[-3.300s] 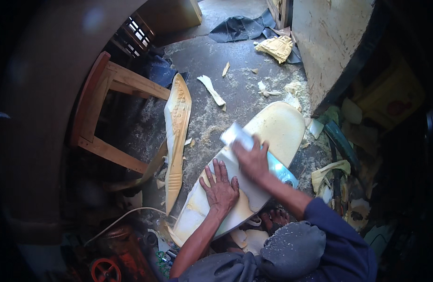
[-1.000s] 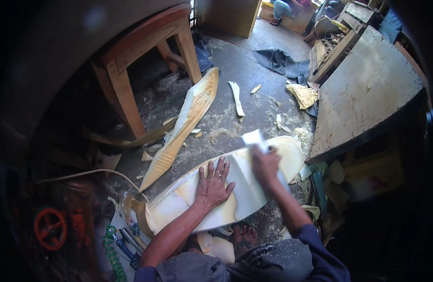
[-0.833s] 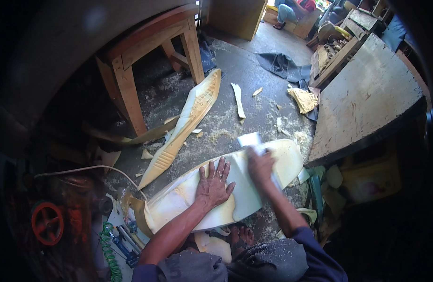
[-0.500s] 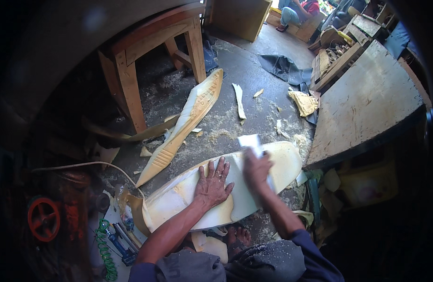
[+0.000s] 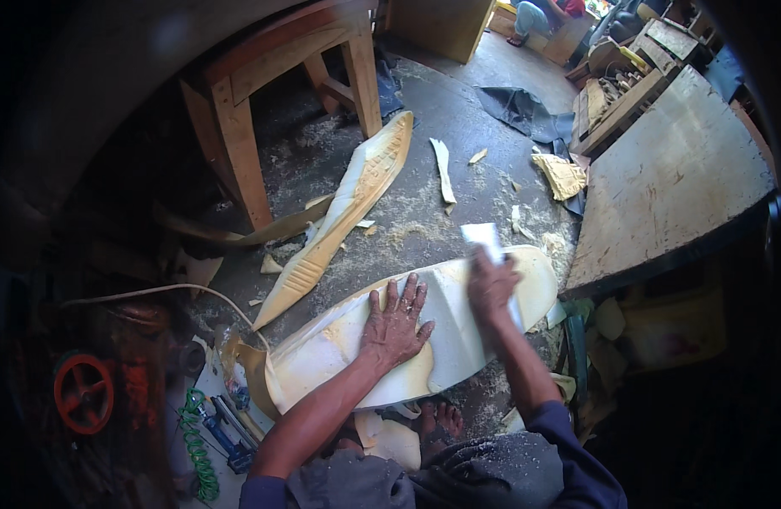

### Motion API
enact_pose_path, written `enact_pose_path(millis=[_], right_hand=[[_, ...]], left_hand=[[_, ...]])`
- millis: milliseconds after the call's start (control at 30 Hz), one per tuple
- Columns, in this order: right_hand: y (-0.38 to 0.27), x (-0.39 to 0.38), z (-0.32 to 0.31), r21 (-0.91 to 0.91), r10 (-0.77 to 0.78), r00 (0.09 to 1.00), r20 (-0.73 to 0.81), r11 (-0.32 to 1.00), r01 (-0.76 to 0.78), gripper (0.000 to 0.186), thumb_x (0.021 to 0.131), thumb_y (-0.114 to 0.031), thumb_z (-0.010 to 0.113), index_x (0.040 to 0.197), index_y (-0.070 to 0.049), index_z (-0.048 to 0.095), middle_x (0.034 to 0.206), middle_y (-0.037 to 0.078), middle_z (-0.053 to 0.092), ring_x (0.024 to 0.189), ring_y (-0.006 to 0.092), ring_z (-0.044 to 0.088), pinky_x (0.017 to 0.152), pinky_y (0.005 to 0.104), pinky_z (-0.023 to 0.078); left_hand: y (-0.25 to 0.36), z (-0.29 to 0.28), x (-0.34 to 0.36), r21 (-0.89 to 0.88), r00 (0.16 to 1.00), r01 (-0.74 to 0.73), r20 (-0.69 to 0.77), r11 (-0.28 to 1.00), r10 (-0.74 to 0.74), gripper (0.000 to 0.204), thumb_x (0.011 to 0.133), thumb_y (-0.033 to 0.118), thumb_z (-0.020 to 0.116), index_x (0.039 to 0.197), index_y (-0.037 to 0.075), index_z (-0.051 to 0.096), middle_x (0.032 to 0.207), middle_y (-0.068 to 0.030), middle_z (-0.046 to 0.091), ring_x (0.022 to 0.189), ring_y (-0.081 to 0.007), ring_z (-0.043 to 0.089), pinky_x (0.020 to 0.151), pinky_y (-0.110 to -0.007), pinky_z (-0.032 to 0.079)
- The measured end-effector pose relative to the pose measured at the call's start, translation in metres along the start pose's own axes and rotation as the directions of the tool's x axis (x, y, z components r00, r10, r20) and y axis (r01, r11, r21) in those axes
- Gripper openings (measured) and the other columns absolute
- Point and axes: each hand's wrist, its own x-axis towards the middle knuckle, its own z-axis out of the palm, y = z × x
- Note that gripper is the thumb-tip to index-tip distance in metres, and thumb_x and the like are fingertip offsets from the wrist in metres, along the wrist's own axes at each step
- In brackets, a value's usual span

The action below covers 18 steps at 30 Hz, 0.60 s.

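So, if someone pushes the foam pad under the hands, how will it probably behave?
The pad is probably light for its size, as it looks like foam and pale crumbs lie scattered nearby. It seems unlikely to roll, being long and broad. With the left hand spread on it, it may resist sliding.

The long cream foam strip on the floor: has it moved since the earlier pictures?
No, the foam strip shows no clear shift either way: its upper end lies against the same wooden leg throughout.
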Motion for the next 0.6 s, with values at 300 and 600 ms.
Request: enact_pose_path(millis=[300,600], right_hand=[[0.013,-0.004,0.016,-0.063,-0.127,0.979,0.157,0.988,0.138,0.038,0.096,-0.017,0.063,0.134,-0.022,0.067,0.123,0.027,0.069,0.116,0.0532,0.056,0.09,0.0645,0.044],[0.018,-0.003,0.02,-0.017,-0.248,0.969,0.007,0.969,0.248,0.033,0.098,-0.027,0.07,0.13,-0.023,0.07,0.116,0.021,0.069,0.11,0.0442,0.055,0.087,0.0526,0.045]], left_hand=[[0.0,0.002,0.001,0.007,1.0,-0.005,-0.014,1.0,0.005,0.079,0.106,0.057,0.038,0.167,0.008,0.026,0.177,-0.0142,0.014,0.157,-0.0458,0.022,0.12,-0.072,0.02],[0.0,0.007,0.0,-0.038,0.999,-0.014,-0.037,0.999,0.013,0.078,0.107,0.057,0.036,0.167,0.009,0.025,0.177,-0.0151,0.013,0.158,-0.0452,0.02,0.121,-0.072,0.018]])
